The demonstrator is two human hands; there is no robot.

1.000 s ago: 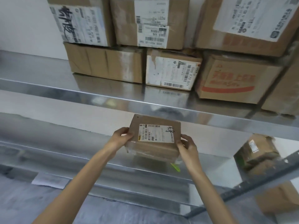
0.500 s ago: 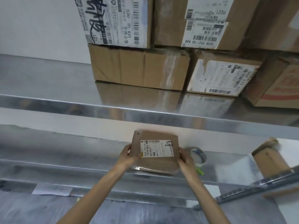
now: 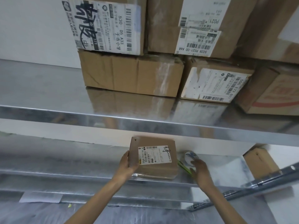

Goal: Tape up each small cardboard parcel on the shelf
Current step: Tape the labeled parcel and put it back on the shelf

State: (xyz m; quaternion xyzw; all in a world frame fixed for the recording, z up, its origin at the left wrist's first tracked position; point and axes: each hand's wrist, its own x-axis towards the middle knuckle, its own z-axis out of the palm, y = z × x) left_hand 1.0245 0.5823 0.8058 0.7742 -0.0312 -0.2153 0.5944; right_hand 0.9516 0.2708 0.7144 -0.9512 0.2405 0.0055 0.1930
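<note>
Small cardboard parcel lies flat on lower steel shelf, near the front edge. Left hand holds its left edge. Right hand, fingers loosely spread, at tape roll just beside; contact unclear. Step: fetching tape. Next: close on roll, find free end.

Two slim arms show in the head view, both bare, with skin uncovered from the bottom edge of the view up to the fingertips. The left forearm is long and narrow, tapering to a slender wrist. The left hand is bare too, its thumb plainly outlined. The right forearm has the same lean shape. The right hand is bare as well — its fingers are blurred, so nails and finer detail cannot be told.
</note>
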